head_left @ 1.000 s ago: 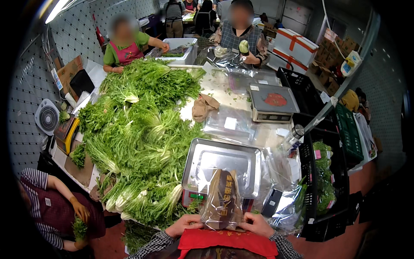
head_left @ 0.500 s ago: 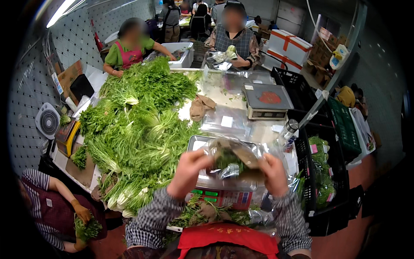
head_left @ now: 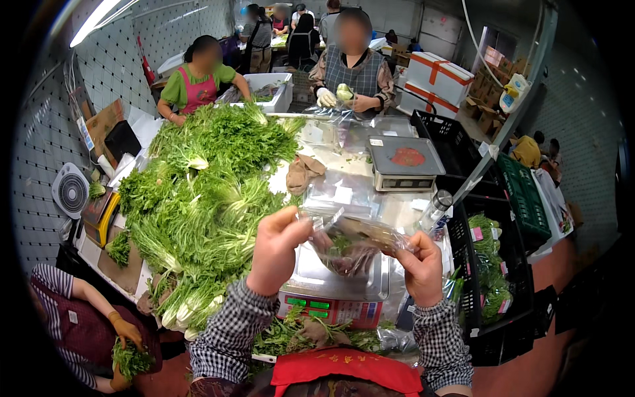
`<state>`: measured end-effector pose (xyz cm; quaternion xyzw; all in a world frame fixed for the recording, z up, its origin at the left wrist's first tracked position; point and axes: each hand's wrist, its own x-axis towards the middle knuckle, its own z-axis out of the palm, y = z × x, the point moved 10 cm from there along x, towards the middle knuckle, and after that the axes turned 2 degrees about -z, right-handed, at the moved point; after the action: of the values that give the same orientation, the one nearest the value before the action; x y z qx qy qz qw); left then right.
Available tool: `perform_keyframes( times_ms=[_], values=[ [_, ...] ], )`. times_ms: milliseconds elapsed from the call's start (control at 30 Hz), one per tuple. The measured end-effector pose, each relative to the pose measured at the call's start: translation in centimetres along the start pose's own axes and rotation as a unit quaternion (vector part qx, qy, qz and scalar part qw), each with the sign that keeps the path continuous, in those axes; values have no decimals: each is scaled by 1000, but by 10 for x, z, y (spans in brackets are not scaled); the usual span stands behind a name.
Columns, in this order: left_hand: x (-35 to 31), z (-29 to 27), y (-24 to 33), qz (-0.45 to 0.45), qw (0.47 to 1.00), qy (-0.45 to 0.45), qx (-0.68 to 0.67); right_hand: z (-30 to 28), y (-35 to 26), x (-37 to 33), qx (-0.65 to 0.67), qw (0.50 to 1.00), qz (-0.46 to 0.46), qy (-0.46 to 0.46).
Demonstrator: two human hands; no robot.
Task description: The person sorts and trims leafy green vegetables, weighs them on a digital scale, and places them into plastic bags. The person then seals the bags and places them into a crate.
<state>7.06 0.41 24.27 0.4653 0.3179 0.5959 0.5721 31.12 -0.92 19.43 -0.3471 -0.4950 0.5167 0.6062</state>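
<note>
A clear plastic bag (head_left: 344, 255) with dark leafy greens inside is stretched between my hands, above a digital scale (head_left: 357, 313) with a metal pan and green-lit display. My left hand (head_left: 276, 248) is closed on the bag's upper left corner. Thumb and fingers of my right hand (head_left: 423, 264) pinch its upper right edge. The bag's top appears gathered and partly twisted; some of its contents are hidden by glare and folds. To the left lies a large heap of frilly leafy greens (head_left: 205, 198), with pale stems toward the front.
Flat plastic bags (head_left: 331, 188), a brown cloth (head_left: 304, 173) and a second scale (head_left: 407, 159) lie farther back. A steel flask (head_left: 436, 208) stands at the right, beside black crates (head_left: 466, 264) with bagged greens (head_left: 491, 264). Co-workers handle produce across the table and at the lower left.
My hands have risen and spread slightly, lifting the bag and drawing its top taut. Across the table, a co-worker has lowered the pale vegetable toward the table.
</note>
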Motion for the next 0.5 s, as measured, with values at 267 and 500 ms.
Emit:
perform_keyframes(
  times_ms=[267, 500],
  values=[
    [-103, 21, -150, -63, 908, -235, 342, -84, 130, -83, 101, 959, 211, 157],
    [-57, -6, -157, -37, 886, -186, 423, -139, 151, -141, -43, 948, 175, 263]
  ],
)
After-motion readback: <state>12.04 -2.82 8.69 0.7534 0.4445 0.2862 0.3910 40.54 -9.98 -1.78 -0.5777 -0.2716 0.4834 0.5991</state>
